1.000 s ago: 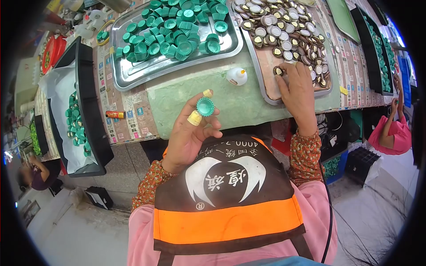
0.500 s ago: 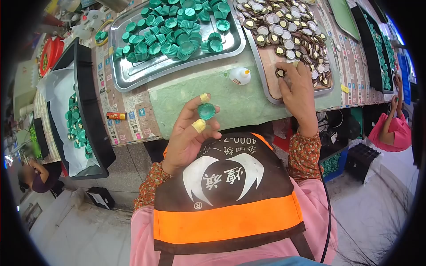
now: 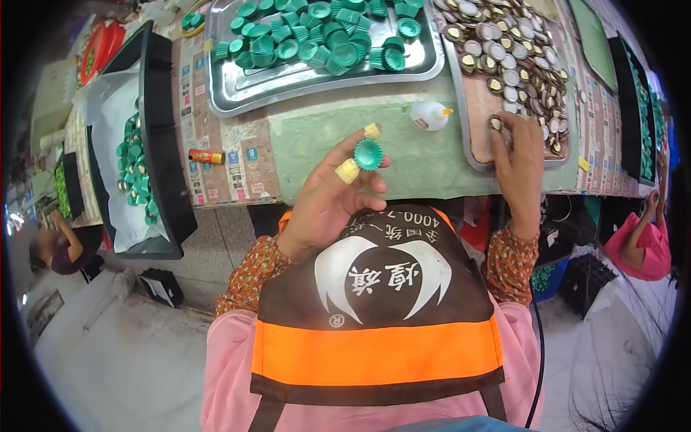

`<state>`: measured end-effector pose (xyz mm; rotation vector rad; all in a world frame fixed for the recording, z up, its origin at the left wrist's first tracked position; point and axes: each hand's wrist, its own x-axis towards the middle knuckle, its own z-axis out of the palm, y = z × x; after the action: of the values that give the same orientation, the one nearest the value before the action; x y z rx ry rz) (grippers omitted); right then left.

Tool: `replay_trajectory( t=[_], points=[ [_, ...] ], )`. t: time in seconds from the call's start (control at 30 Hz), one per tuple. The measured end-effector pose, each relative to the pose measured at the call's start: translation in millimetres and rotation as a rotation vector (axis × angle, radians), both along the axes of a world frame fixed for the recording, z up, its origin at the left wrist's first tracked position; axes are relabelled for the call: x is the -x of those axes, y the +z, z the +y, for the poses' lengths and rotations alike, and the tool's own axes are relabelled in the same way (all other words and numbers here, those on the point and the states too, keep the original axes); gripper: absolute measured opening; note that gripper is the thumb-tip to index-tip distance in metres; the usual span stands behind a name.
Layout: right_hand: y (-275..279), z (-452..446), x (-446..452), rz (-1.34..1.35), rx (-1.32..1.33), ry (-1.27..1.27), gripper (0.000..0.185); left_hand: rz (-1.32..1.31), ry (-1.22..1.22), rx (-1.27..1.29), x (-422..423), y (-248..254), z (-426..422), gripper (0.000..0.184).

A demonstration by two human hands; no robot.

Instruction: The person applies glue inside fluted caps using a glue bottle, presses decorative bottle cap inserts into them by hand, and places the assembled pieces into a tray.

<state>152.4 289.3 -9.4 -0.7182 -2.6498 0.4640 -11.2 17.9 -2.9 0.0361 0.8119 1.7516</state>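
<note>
My left hand (image 3: pixel 327 183) pinches a green fluted bottle cap (image 3: pixel 368 154) between thumb and index finger, both wrapped in yellow tape. The cap's hollow side faces up, above the green mat (image 3: pixel 302 162). My right hand (image 3: pixel 517 162) reaches over the right tray (image 3: pixel 471 147), with its fingertips closed on a small round disc (image 3: pixel 496 123) with a pale centre. Many brown, white and gold discs (image 3: pixel 512 77) lie heaped in that tray. A white squeeze bottle (image 3: pixel 430 115) with an orange tip lies between the hands, farther back.
A metal tray (image 3: pixel 245 101) heaped with green caps (image 3: pixel 338 47) stands at the back. On the left, a black bin (image 3: pixel 162 144) lined with white sheet holds more caps. A red-orange tube (image 3: pixel 206 157) lies beside it. Other people (image 3: pixel 640 241) sit at both sides.
The view has shifted, so the table appears farther right and higher. My left hand has moved the cap slightly away from my body. My right fingertips stay at the same disc.
</note>
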Motion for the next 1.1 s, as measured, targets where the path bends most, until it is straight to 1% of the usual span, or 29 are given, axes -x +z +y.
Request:
replay_trajectory(
  t=[0.13, 0.17, 0.27, 0.37, 0.5, 0.67, 0.8, 0.9, 1.1],
  points=[
    [40, -25, -5, 0.042, 0.345, -0.038, 0.028, -0.061, 0.005, -0.016, 1, -6, -2, 0.067],
    [49, -32, -6, 0.063, 0.418, -0.009, 0.029, -0.064, 0.001, -0.015, 1, -6, -2, 0.067],
    [67, -59, 1, 0.097, 0.511, 0.159, 0.032, -0.084, -0.003, -0.035, 1, -5, -1, 0.065],
    [63, -80, 17, 0.167, 0.503, 0.358, 0.039, -0.079, 0.006, -0.049, -2, -4, 1, 0.062],
    [56, -94, 41, 0.224, 0.318, 0.450, 0.049, -0.083, -0.004, -0.020, -3, -4, 0, 0.058],
    [54, -98, 49, 0.210, 0.262, 0.496, 0.047, -0.093, 0.003, 0.006, -7, -6, -6, 0.052],
    [50, -102, 51, 0.174, 0.235, 0.523, 0.046, -0.086, -0.035, -0.005, -5, -9, -7, 0.054],
    [51, -105, 55, 0.187, 0.143, 0.561, 0.045, -0.059, -0.059, 0.020, -6, -11, -8, 0.055],
    [47, -109, 56, 0.130, 0.155, 0.529, 0.043, 0.017, -0.085, 0.071, -6, -8, -7, 0.060]
  ],
)
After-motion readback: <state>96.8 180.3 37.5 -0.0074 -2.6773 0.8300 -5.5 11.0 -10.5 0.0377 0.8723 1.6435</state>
